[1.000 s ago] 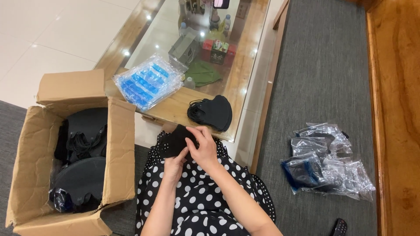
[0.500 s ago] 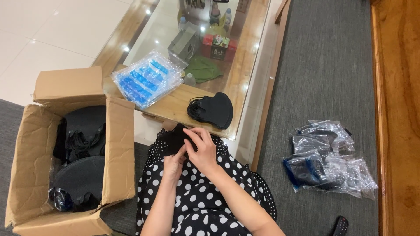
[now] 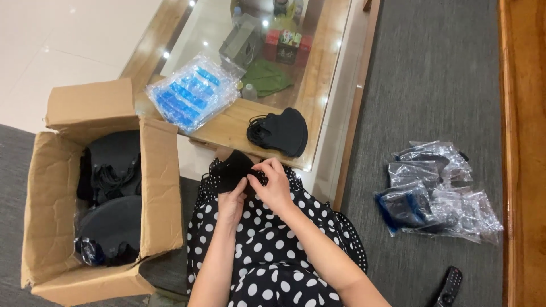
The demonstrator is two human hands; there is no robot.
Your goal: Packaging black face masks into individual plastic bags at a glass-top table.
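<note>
A grey carpeted floor (image 3: 432, 85) meets pale glossy floor tiles (image 3: 62, 40) at upper left — ceiling lights glint there. A wood-framed glass-topped low table (image 3: 335, 62) stands between; a brown wooden surface (image 3: 523, 142) borders the right edge.

Black white-dotted dress, bare forearms

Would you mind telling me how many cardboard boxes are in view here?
1. The open cardboard box stands on the floor to the left of the person's hands, with black masks stacked inside it. None other shows, though the frame edges may hide more.
</note>
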